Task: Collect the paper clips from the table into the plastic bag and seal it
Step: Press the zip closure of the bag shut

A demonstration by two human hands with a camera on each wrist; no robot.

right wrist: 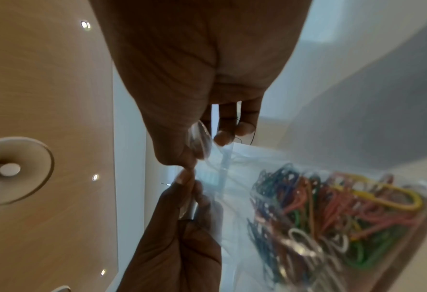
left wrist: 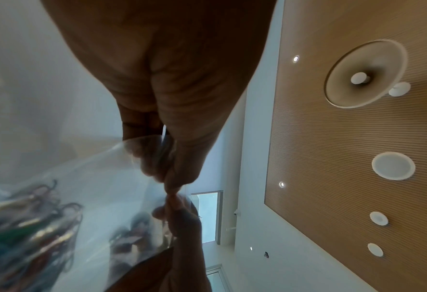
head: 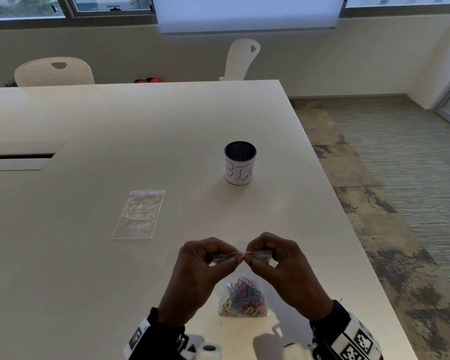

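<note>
Above the counter (head: 166,120), paper clips (head: 243,297) already bagged; left hand (head: 203,268) and right hand (head: 278,266) pinching the plastic bag (head: 244,302) top, sealing unfinished.

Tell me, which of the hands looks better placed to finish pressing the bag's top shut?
Probably either: left hand and right hand both pinch the plastic bag at its top strip, meeting mid-strip, each beside its own unpressed half.

Pretty dim room overall, daylight coming from the windows (head: 70,6) along the top of the head view. Soft shadows under the hands. Wrist views are fisheye-warped, with blurry paper clips (left wrist: 27,227) lower left.
</note>
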